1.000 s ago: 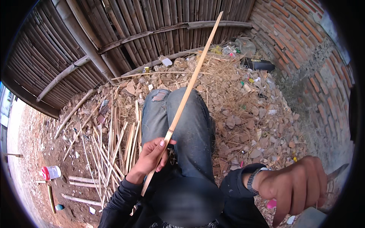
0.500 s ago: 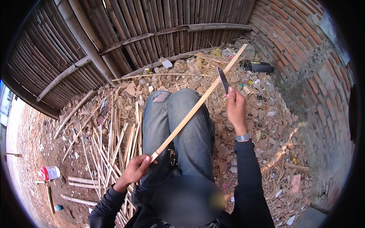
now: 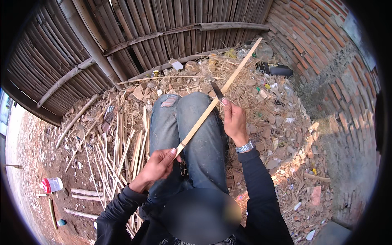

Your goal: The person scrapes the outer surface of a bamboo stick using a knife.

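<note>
brick wall [image 3: 347, 108], right | slatted wall [image 3: 163, 16], ahead | red-white tub [image 3: 53, 185], left

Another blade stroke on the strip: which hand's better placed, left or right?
Right, I'd judge. The right hand grips the knife, its blade overlapping the pale strip in this view; contact is unclear. The left hand is occupied gripping the strip nearer the body.

Wears a near-black long-sleeved top [image 3: 261, 192] with a pale pattern [image 3: 225, 240] in front, plus faded blue jeans [image 3: 202, 139], specked and worn, with a frayed tear [image 3: 170, 101] at the left knee [image 3: 163, 111]. Bears a silvery link-band watch [image 3: 244, 147] around the right wrist [image 3: 241, 141].
</note>
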The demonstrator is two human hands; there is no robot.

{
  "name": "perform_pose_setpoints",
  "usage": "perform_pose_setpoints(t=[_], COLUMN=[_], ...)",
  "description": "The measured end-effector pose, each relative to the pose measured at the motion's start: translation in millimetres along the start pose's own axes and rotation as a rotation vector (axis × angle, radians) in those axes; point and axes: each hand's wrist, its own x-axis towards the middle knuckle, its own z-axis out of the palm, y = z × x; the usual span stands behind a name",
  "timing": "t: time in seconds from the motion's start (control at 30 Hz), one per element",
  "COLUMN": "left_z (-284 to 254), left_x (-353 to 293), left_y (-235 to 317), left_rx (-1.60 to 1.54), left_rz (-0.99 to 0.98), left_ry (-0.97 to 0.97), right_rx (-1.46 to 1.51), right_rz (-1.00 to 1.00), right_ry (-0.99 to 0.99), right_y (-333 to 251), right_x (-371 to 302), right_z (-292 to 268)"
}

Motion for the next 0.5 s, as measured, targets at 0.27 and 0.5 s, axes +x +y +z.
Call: perform_pose_setpoints(t=[0.27,0.5], left_z=[34.3,34.9], left_x=[38.4,38.4], left_y=[47.9,54.1], left_rx=[-0.14,-0.269], left_rz=[-0.042,-0.132], left_ry=[0.011,-0.016], right_rx=[-0.057,0.114], right_rz=[-0.018,0.026], right_ry=[-0.195,-0.38], right_y=[-40.6,-32.8], right_x=[-37.3,-37.7], right_z=[-0.2,-8.4])
